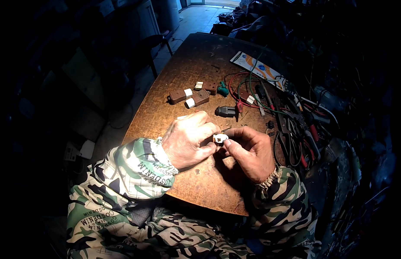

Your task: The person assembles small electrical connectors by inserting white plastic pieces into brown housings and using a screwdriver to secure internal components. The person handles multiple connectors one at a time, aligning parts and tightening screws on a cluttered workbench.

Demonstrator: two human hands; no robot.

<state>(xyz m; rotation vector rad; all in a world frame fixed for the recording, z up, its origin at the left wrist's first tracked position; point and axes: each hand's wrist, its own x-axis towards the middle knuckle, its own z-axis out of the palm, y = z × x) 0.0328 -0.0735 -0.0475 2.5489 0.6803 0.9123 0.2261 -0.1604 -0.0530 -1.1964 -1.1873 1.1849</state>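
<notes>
Near the front of the table, a small white piece (pixel 220 138) with a dark slot sits between my fingertips; its exact kind is too small to tell. My left hand (pixel 188 139) is closed, its thumb and forefinger at the piece's left side. On the other side, my right hand (pixel 251 153) pinches it between thumb and fingers. Just beyond the hands lies a dark grey plug-like part (pixel 226 111). Farther off are a brown block with a white end (pixel 180 95), a similar brown block (pixel 198 99) and a third brown block (pixel 210 88).
Red and green test leads with a red clip (pixel 239 107) and a green clip (pixel 223 89) lie on the wooden table (pixel 166 77). Pliers and other hand tools (pixel 295 129) crowd its right edge. A printed white card (pixel 256 69) lies at the far right.
</notes>
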